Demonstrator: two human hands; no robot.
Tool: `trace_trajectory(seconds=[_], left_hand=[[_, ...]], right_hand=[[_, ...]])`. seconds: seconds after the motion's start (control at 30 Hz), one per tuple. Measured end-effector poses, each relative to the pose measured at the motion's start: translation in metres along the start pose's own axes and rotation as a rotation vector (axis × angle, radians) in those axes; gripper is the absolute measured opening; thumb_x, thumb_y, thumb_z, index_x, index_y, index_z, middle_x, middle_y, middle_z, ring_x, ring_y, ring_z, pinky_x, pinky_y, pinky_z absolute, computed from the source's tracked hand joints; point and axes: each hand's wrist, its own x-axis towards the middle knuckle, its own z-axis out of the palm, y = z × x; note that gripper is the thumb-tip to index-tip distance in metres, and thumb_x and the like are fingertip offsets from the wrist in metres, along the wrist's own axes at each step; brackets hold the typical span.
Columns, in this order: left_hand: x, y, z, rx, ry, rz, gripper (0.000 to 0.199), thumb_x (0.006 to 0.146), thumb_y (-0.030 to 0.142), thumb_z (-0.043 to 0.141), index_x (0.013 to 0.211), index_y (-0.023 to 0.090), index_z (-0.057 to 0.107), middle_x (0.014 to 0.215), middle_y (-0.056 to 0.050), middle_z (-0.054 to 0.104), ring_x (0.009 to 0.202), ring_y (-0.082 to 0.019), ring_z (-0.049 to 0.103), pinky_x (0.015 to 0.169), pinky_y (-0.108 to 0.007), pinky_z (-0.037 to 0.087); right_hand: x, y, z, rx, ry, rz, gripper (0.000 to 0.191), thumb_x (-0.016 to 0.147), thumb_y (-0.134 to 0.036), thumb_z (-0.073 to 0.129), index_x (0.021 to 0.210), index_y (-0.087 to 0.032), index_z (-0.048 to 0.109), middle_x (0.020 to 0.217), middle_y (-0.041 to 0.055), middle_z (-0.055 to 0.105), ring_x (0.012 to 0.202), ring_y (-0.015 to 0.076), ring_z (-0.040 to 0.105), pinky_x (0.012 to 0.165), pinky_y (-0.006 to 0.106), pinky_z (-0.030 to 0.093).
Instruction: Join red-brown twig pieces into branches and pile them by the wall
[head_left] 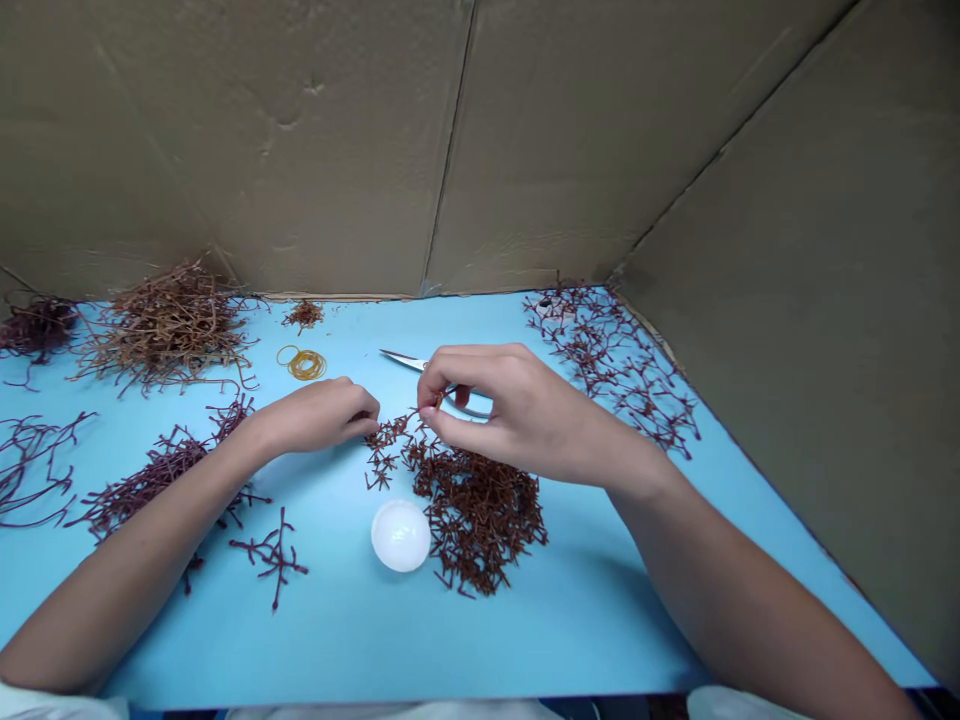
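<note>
My right grip (517,405) pinches a branched reddish-brown sprig (397,435) above the far edge of a matching heap (476,520); my curled left grip (315,418) sits just beside it, and I cannot tell whether it holds anything.

Two hands (315,418) (525,410), one pair of scissors (401,360), one white ball (400,536).

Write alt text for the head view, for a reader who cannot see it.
Over a blue surface, the right hand pinches a twig above a reddish-brown pile, the left hand close by. Scissors, a white dome and rubber bands lie nearby.
</note>
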Motion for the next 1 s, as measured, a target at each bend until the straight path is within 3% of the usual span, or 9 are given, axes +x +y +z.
trace_trajectory(seconds=[0.23, 0.4, 0.57, 0.7, 0.87, 1.0], left_hand=[[-0.003, 0.001, -0.006, -0.024, 0.108, 0.068, 0.028, 0.099, 0.024, 0.054, 0.072, 0.018, 0.059, 0.061, 0.004, 0.053, 0.057, -0.011, 0.041, 0.060, -0.030, 0.027], [-0.010, 0.013, -0.019, -0.367, 0.221, 0.118, 0.023, 0.100, 0.024, 0.053, 0.078, 0.018, 0.056, 0.069, 0.004, 0.053, 0.065, -0.011, 0.047, 0.062, -0.026, 0.036], [-0.016, 0.028, -0.021, -0.964, 0.195, 0.267, 0.030, 0.102, 0.034, 0.054, 0.076, 0.019, 0.052, 0.073, 0.002, 0.055, 0.056, -0.010, 0.051, 0.056, -0.026, 0.044], [-0.021, 0.040, -0.014, -1.253, 0.117, 0.420, 0.030, 0.096, 0.033, 0.057, 0.071, 0.019, 0.050, 0.067, 0.000, 0.056, 0.052, -0.011, 0.049, 0.051, -0.026, 0.040], [-0.028, 0.052, -0.008, -1.436, 0.020, 0.429, 0.027, 0.091, 0.031, 0.060, 0.071, 0.020, 0.047, 0.062, 0.001, 0.052, 0.049, -0.011, 0.045, 0.049, -0.027, 0.037], [-0.030, 0.057, -0.009, -1.375, 0.068, 0.396, 0.031, 0.088, 0.038, 0.064, 0.068, 0.020, 0.048, 0.055, 0.004, 0.041, 0.047, -0.010, 0.031, 0.048, -0.027, 0.027]], right_hand=[[0.000, -0.003, -0.004, 0.065, 0.004, 0.012, 0.008, 0.095, -0.015, 0.065, 0.089, -0.019, 0.068, 0.087, 0.0001, 0.074, 0.079, 0.0143, 0.065, 0.074, 0.029, 0.047], [0.001, -0.010, -0.011, 0.168, 0.039, 0.018, 0.008, 0.094, -0.015, 0.066, 0.090, -0.020, 0.070, 0.087, 0.0009, 0.074, 0.079, 0.0148, 0.065, 0.073, 0.029, 0.050], [0.001, -0.019, -0.012, 0.237, 0.092, -0.057, 0.010, 0.098, -0.014, 0.067, 0.090, -0.021, 0.067, 0.093, 0.0008, 0.075, 0.083, 0.0127, 0.068, 0.075, 0.027, 0.053], [0.000, -0.028, -0.004, 0.260, 0.211, -0.162, 0.011, 0.097, -0.012, 0.069, 0.094, -0.021, 0.066, 0.103, 0.0009, 0.076, 0.089, 0.0110, 0.069, 0.078, 0.025, 0.055], [-0.001, -0.044, 0.006, 0.240, 0.294, -0.203, 0.015, 0.097, -0.008, 0.068, 0.098, -0.023, 0.068, 0.108, 0.0034, 0.076, 0.095, 0.0135, 0.072, 0.082, 0.027, 0.059], [-0.003, -0.050, 0.006, 0.213, 0.293, -0.191, 0.015, 0.098, -0.009, 0.067, 0.097, -0.024, 0.068, 0.108, 0.0045, 0.075, 0.093, 0.0147, 0.072, 0.081, 0.028, 0.060]])
